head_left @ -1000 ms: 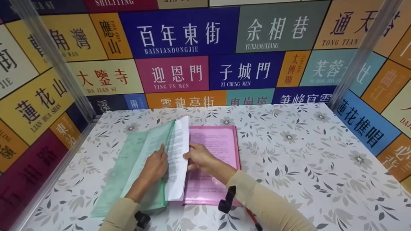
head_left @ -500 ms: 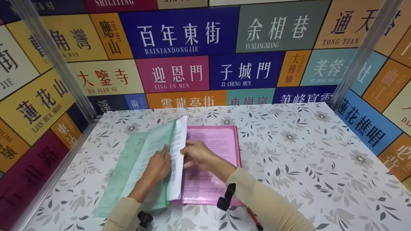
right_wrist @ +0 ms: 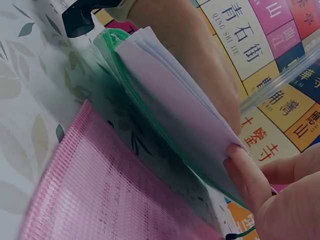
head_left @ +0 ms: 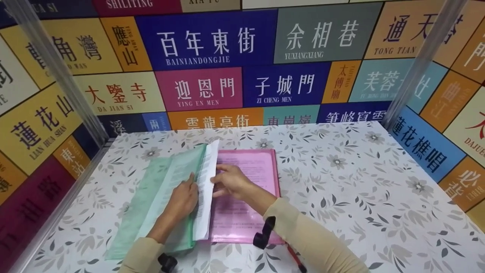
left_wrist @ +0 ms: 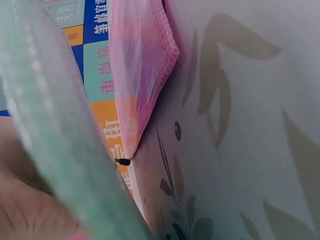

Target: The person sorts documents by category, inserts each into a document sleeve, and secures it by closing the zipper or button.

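A green translucent zip pouch (head_left: 151,201) is raised at its right side, its opening facing right. From that opening a strip of a white printed paper stack (head_left: 204,206) sticks out. My left hand (head_left: 183,199) grips the pouch near the opening, index finger pointing along its edge; the left wrist view shows that hand (left_wrist: 30,200) partly hidden behind the green mesh. With my right hand (head_left: 233,182) I pinch the outer edge of the papers, whose stacked sheets (right_wrist: 175,95) show in the right wrist view. Beneath and to the right lies a pink zip pouch (head_left: 246,227) with printed sheets inside.
The table has a white floral cover (head_left: 341,212). By the right forearm lies a thin red and black object (head_left: 294,258), partly hidden. Clear posts (head_left: 424,64) stand at the table's back corners, before a wall of coloured name panels (head_left: 206,40).
The right hand has pushed the papers left, and the strip showing outside the green pouch is narrower. The left hand keeps its hold; the head view has shifted slightly.
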Demonstrator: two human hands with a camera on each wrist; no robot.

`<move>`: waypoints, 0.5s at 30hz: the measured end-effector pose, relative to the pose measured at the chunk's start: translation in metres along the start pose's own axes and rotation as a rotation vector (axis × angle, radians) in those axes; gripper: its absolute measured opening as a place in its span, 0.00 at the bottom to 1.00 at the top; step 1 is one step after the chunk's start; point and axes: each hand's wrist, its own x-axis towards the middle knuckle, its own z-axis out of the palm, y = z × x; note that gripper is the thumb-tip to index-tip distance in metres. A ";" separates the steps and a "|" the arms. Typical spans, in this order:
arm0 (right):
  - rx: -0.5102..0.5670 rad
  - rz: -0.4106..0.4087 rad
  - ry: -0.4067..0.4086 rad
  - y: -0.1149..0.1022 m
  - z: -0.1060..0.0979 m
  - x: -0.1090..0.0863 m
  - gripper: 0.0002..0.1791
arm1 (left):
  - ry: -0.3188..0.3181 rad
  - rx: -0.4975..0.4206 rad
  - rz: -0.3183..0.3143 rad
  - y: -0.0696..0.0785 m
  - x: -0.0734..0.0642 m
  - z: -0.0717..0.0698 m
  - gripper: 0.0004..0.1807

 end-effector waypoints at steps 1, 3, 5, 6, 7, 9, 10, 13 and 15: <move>0.001 -0.001 0.000 0.001 0.002 0.001 0.31 | 0.002 0.005 -0.002 0.000 0.000 0.000 0.29; 0.002 -0.002 -0.002 0.002 0.005 0.003 0.32 | 0.011 0.018 0.007 0.001 0.000 -0.001 0.29; 0.001 0.002 -0.006 0.003 0.008 0.005 0.32 | 0.030 0.033 0.030 0.002 0.000 -0.001 0.29; -0.002 0.004 -0.007 0.004 0.010 0.006 0.32 | 0.031 0.032 0.025 0.002 0.000 -0.001 0.29; -0.004 0.007 -0.007 0.005 0.011 0.007 0.32 | 0.037 0.033 0.028 0.003 0.000 -0.001 0.29; -0.011 0.014 -0.001 0.005 0.014 0.007 0.32 | 0.043 0.031 0.032 0.003 0.001 0.000 0.29; -0.017 0.016 0.006 0.004 0.015 0.008 0.33 | 0.044 0.029 0.031 0.003 0.000 -0.001 0.29; -0.028 0.018 0.029 0.004 0.017 0.009 0.33 | 0.047 0.023 0.029 0.002 0.000 -0.001 0.29; -0.038 0.020 0.045 0.003 0.017 0.009 0.32 | 0.052 0.026 0.034 0.001 0.000 -0.001 0.29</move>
